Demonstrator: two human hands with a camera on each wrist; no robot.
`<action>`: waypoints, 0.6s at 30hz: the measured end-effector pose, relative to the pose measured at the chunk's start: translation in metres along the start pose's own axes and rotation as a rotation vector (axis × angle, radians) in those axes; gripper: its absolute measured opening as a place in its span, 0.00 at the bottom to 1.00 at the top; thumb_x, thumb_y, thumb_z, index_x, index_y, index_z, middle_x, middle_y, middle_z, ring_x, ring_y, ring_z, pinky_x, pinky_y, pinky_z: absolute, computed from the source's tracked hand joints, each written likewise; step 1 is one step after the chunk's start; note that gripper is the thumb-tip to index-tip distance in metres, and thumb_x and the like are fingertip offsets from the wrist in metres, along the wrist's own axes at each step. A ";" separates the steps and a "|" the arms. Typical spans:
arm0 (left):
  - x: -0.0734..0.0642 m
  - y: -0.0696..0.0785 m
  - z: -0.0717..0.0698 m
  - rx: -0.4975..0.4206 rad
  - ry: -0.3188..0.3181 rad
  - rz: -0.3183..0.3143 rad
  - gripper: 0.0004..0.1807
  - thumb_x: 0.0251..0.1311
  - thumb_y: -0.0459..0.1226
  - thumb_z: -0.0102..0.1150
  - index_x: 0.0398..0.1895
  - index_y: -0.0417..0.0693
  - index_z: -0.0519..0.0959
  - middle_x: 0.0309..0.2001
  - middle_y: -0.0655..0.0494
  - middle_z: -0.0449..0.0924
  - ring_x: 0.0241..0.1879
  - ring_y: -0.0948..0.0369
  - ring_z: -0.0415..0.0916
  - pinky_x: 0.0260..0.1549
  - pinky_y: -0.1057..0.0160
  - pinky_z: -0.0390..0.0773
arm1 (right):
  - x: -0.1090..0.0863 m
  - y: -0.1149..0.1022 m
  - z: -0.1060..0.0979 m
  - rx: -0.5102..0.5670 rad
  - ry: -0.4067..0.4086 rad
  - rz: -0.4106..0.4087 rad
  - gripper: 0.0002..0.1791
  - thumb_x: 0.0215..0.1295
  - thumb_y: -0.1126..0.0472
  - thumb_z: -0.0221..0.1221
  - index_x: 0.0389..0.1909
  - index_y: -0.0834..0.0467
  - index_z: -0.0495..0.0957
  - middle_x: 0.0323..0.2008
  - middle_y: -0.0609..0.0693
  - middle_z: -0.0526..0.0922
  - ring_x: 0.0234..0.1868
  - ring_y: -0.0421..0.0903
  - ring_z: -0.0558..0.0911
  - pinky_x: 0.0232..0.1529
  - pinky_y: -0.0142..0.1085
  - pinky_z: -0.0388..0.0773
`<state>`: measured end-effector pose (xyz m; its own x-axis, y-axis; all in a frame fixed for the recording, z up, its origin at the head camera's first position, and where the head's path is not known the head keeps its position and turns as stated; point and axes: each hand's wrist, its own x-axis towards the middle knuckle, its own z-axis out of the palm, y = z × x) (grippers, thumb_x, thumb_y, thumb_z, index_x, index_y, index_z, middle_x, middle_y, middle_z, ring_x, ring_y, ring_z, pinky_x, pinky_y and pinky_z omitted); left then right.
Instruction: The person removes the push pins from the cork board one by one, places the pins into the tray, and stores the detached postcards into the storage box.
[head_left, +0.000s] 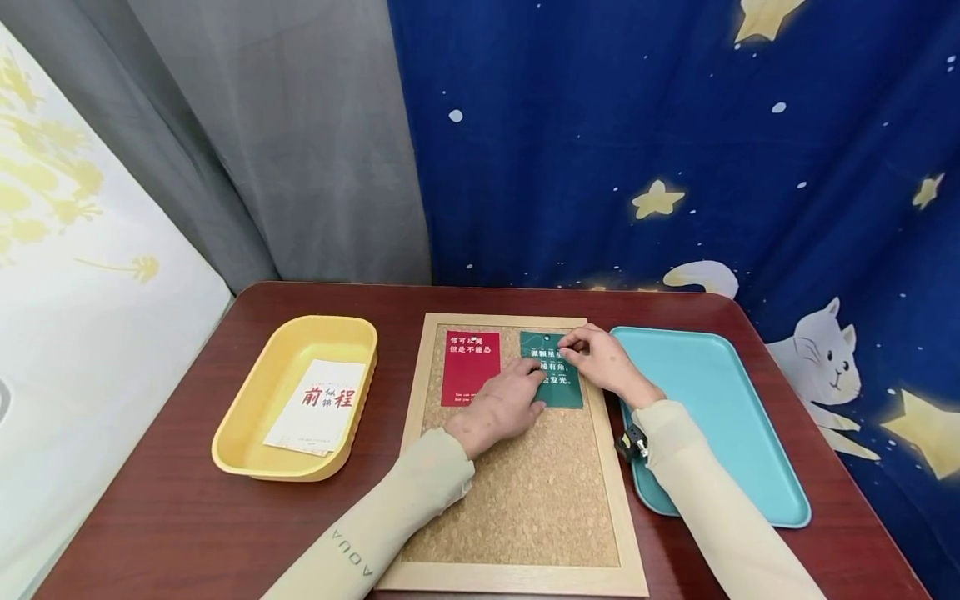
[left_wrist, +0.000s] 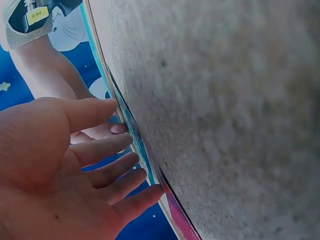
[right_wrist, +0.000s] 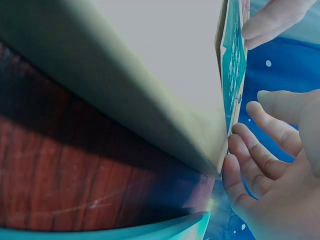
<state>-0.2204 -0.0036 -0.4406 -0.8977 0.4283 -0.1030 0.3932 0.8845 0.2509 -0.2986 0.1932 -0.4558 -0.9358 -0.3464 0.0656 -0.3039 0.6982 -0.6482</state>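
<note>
A cork board (head_left: 536, 492) with a pale wood frame lies on the table, bearing a red card (head_left: 465, 371) on the left and a green card (head_left: 562, 396) on the right, both printed with white characters. My left hand (head_left: 501, 404) lies across the space between the cards, its fingertips on the green card and its fingers mostly straight in the left wrist view. At the green card's upper right corner is my right hand (head_left: 603, 358); its thumb and forefinger come close together, with nothing visible between them. A small pin (right_wrist: 239, 98) stands in the green card's top.
On the left stands a yellow basin (head_left: 232, 437) with white cards (head_left: 318, 408) inside, the top one bearing red and black characters. A turquoise tray (head_left: 720, 417) lies right of the board, partly under my right forearm. Curtains (head_left: 540, 167) hang behind the brown table (head_left: 172, 500).
</note>
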 end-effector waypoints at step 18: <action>0.002 0.000 0.001 0.111 -0.018 0.004 0.31 0.73 0.48 0.61 0.75 0.50 0.71 0.74 0.52 0.69 0.75 0.55 0.67 0.74 0.57 0.71 | 0.003 -0.001 -0.002 0.000 -0.052 0.016 0.11 0.75 0.60 0.61 0.51 0.60 0.85 0.47 0.57 0.80 0.45 0.51 0.80 0.48 0.43 0.77</action>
<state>-0.2224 -0.0024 -0.4415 -0.8928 0.4344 -0.1195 0.4174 0.8973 0.1436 -0.3019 0.1931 -0.4534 -0.9299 -0.3675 0.0155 -0.2890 0.7037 -0.6491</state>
